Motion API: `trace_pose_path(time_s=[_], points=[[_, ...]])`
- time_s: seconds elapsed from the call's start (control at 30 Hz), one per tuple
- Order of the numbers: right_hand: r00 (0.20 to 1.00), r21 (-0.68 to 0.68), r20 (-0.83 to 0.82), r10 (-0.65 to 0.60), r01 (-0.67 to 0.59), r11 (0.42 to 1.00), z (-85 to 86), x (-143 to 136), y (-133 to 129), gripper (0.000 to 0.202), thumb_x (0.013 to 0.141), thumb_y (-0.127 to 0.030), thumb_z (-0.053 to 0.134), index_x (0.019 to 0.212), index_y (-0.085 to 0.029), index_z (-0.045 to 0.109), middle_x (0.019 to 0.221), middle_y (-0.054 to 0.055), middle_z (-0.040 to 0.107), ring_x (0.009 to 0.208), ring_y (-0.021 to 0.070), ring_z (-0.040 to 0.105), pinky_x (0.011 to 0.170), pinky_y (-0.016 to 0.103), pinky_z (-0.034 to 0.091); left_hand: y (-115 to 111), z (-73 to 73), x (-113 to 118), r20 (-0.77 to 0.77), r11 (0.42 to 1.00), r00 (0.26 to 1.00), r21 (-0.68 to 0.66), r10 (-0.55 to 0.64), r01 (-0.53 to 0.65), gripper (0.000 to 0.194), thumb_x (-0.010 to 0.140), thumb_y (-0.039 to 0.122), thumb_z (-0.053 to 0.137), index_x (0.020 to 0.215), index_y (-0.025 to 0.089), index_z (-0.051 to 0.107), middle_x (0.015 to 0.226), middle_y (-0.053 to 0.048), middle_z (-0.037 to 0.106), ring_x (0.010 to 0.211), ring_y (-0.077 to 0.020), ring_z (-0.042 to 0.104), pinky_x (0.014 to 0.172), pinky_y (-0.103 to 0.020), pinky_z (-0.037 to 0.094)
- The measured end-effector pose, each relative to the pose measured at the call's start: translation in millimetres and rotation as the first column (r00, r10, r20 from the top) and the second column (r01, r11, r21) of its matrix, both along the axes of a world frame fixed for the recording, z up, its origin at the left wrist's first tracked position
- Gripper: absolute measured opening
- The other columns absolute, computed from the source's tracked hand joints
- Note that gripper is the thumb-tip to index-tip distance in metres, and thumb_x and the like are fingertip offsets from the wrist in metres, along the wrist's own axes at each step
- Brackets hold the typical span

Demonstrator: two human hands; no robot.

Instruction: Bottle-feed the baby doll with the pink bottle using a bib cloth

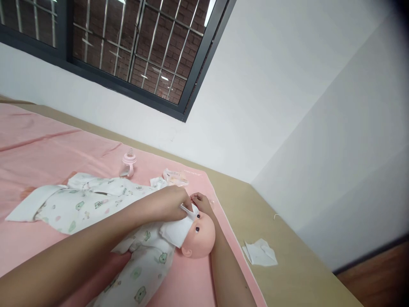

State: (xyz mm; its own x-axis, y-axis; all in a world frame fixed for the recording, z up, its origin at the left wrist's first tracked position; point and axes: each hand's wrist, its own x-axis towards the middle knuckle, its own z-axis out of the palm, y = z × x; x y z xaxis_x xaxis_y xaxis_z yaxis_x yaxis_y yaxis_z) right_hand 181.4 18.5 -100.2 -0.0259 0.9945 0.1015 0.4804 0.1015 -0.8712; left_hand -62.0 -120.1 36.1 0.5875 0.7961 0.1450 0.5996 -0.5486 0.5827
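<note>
A baby doll [203, 238] in a white patterned outfit [96, 204] lies on its back with its head toward the right. White cloth [179, 232] covers the lower part of its face and its neck. My left hand [174, 202] reaches over the doll's chest, its fingers pinched on an upturned edge of this cloth beside the face. On the far side of the head is my right hand [203, 204], with my forearm passing close around the crown. Its fingers are curled near my left fingertips; what they hold, if anything, is hidden.
A pink baby bottle [128, 164] stands behind the doll on the pink sheet [41, 132]. Near the doll's far arm lies a clear plastic packet [175, 177]. A crumpled white tissue [261, 252] rests on the wooden surface [284, 273] at right. Walls and a barred window [134, 47] are behind.
</note>
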Motion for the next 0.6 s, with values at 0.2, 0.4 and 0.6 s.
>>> trace_pose_path(time_s=[0.2, 0.4, 0.6], points=[[0.993, -0.033, -0.108, 0.044, -0.047, 0.998, -8.3, 3.8, 6.3, 0.023, 0.066, -0.041, 0.060, 0.073, -0.019, 0.057, 0.077, 0.004, 0.067, 0.070, 0.0153, 0.062, 0.072, 0.029, 0.050, 0.2, -5.1, 4.0, -0.024, 0.998, 1.000, 0.056, 0.005, -0.004, 0.023, 0.068, 0.019, 0.053, 0.079, 0.024, 0.073, 0.077, 0.000, 0.070, 0.074, -0.0174, 0.061, 0.057, -0.025, 0.035], [0.985, -0.039, -0.164, 0.062, -0.069, 0.997, -11.3, 6.3, 7.8, 0.027, 0.063, -0.042, 0.063, 0.074, -0.018, 0.058, 0.077, 0.003, 0.065, 0.067, 0.0137, 0.060, 0.069, 0.028, 0.049, -2.8, -6.2, 11.4, -0.079, 0.994, 0.996, 0.108, 0.038, -0.029, 0.019, 0.065, 0.021, 0.055, 0.052, 0.018, 0.042, 0.050, 0.002, 0.042, 0.052, -0.0129, 0.040, 0.049, -0.029, 0.020], [0.979, -0.042, -0.191, 0.063, -0.073, 0.996, -11.9, 7.2, 8.5, 0.023, 0.064, -0.038, 0.063, 0.074, -0.017, 0.059, 0.076, 0.002, 0.065, 0.066, 0.0123, 0.059, 0.068, 0.026, 0.048, -1.3, -11.0, 17.8, -0.135, 0.986, 0.990, 0.164, 0.047, -0.025, 0.034, 0.064, 0.018, 0.055, 0.052, 0.018, 0.023, 0.047, 0.002, 0.027, 0.049, -0.0134, 0.030, 0.050, -0.031, 0.017]])
